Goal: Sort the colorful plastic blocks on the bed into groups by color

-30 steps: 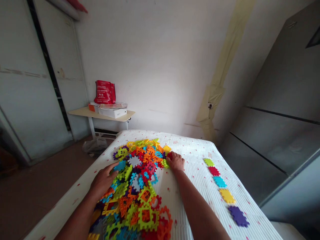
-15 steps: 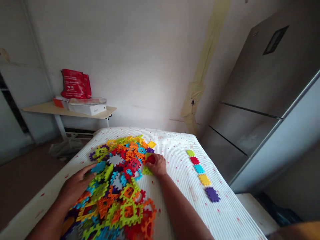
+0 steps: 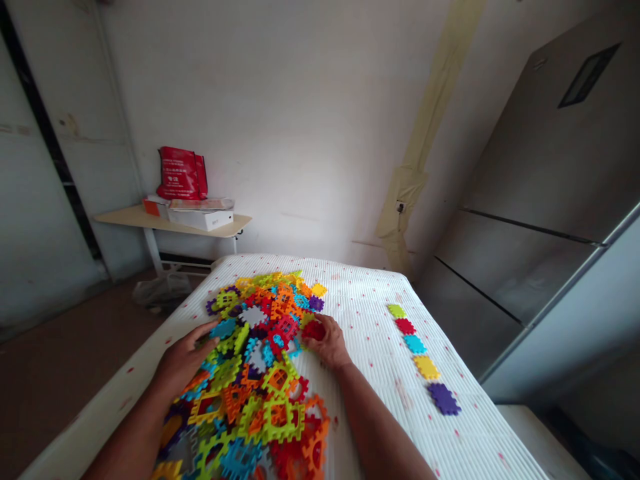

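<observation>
A heap of toothed plastic building tiles [image 3: 283, 417] in many colours covers the left half of the bed-like surface. At the heap's right edge, my right hand [image 3: 330, 343] has its fingers curled on a red tile [image 3: 313, 330]. Part of a yellow-green tile shows just beyond those fingers. My left hand [image 3: 187, 357] rests at the heap's left side, thumb and fingers apart, beside a blue tile [image 3: 223, 328]; whether it touches that tile is unclear. On the right lies a row of separate tiles: yellow-green [image 3: 397, 311], red [image 3: 405, 326], light blue [image 3: 415, 345], yellow [image 3: 426, 367] and purple [image 3: 444, 399].
A white ribbed cover [image 3: 373, 380] with small red marks lies beneath everything. Behind on the left, a small table [image 3: 120, 218] carries boxes [image 3: 200, 219] and a red bag [image 3: 183, 175]. A tall grey refrigerator [image 3: 530, 200] stands to the right.
My view has turned left, so the scene sits farther right. My right hand has come slightly nearer me, and the yellow-green tile below it no longer shows. My left hand stays by the blue tile.
</observation>
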`<action>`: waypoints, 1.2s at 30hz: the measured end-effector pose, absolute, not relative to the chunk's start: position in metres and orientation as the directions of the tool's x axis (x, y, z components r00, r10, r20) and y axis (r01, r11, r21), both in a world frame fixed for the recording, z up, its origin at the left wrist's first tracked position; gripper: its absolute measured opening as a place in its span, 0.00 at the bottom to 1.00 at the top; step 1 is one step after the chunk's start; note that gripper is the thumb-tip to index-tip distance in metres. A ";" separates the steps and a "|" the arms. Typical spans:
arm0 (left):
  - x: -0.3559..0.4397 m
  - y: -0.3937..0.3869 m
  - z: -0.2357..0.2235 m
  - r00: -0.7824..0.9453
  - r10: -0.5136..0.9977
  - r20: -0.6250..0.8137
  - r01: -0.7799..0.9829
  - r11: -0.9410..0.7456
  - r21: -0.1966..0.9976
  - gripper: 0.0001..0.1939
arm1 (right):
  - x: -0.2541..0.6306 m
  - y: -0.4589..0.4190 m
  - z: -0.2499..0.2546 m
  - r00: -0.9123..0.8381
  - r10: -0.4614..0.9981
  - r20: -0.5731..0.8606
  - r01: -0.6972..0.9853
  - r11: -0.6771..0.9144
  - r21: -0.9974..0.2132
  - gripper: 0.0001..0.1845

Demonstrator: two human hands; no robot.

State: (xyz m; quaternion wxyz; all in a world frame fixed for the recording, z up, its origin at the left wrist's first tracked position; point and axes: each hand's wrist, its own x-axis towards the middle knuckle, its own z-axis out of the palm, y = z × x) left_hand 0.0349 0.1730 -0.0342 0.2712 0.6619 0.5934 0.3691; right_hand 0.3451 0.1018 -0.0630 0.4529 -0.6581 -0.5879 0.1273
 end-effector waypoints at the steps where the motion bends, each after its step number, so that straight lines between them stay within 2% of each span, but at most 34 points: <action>1: 0.035 0.173 -0.034 0.030 0.989 0.148 0.587 -0.137 0.798 0.26 | 0.348 0.102 -0.065 0.279 0.896 0.346 0.604 0.116 -0.789 0.33; 4: 0.034 0.173 -0.033 0.032 0.993 0.112 0.582 -0.110 0.806 0.28 | 0.360 0.101 -0.069 0.278 0.929 0.243 0.408 0.115 -0.906 0.36; 8: 0.034 0.171 -0.033 0.036 0.995 0.095 0.555 -0.099 0.826 0.28 | 0.372 0.097 -0.069 0.247 0.953 0.178 0.263 0.111 -0.958 0.36; 13: 0.036 0.168 -0.030 0.025 0.997 0.079 0.537 -0.080 0.840 0.27 | 0.374 0.097 -0.069 0.237 0.954 0.182 0.258 0.119 -0.959 0.33; 21: 0.036 0.166 -0.029 0.013 0.997 0.076 0.529 -0.071 0.846 0.26 | 0.367 0.094 -0.066 0.216 0.947 0.237 0.345 0.153 -0.926 0.26; 25: 0.035 0.168 -0.028 0.015 0.997 0.069 0.537 -0.067 0.841 0.27 | 0.365 0.093 -0.063 0.221 0.945 0.241 0.346 0.155 -0.925 0.27; 28: 0.035 0.169 -0.028 0.029 0.997 0.070 0.540 -0.074 0.838 0.29 | 0.365 0.092 -0.060 0.230 0.950 0.210 0.289 0.140 -0.947 0.28; 34: 0.035 0.169 -0.029 0.039 0.997 0.063 0.540 -0.074 0.838 0.30 | 0.369 0.091 -0.057 0.272 0.952 0.143 0.056 0.133 -0.990 0.28; 36: 0.035 0.169 -0.028 0.039 0.997 0.069 0.537 -0.079 0.840 0.29 | 0.370 0.092 -0.058 0.284 0.947 0.151 0.039 0.146 -0.989 0.27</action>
